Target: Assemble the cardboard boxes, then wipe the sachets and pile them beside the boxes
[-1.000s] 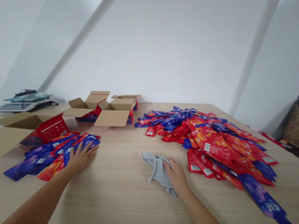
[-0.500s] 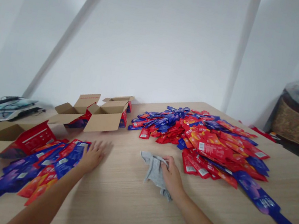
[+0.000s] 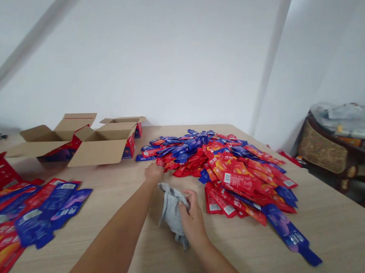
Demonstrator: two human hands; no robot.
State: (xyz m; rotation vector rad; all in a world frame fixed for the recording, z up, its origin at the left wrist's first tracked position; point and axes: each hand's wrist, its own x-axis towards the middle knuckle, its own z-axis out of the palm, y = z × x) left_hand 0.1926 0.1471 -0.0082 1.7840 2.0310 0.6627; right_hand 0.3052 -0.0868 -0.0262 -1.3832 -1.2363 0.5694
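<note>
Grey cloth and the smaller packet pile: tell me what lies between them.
In the head view, the left forearm and a strip of tabletop lie between the cloth and the smaller pile.

This looks like a packing room. Open cartons (image 3: 100,151) and heaped packets (image 3: 238,180) occupy a wood-grain counter (image 3: 345,233).
</note>
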